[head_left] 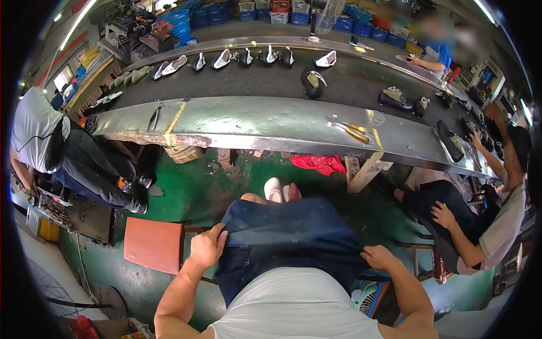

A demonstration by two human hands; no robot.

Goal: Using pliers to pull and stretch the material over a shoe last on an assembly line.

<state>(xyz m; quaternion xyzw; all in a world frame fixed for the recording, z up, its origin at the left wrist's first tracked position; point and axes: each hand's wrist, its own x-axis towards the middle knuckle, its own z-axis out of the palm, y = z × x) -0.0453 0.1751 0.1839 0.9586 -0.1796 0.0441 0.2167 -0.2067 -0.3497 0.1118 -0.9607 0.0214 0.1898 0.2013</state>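
Left hand pinching the broad, dark-blue fabric sheet at one edge, right hand apparently pinching opposite; it looks soft, light, best gripped along those edges!

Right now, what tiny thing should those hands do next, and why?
Maybe let go of the dark blue cloth: the left hand and right hand hold its opposite sides, and it looks spread out between them, so both could be free.

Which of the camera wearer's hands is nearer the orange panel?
The left hand, holding one edge of the blue cloth; the right hand holds the opposite edge, farther from the orange panel.
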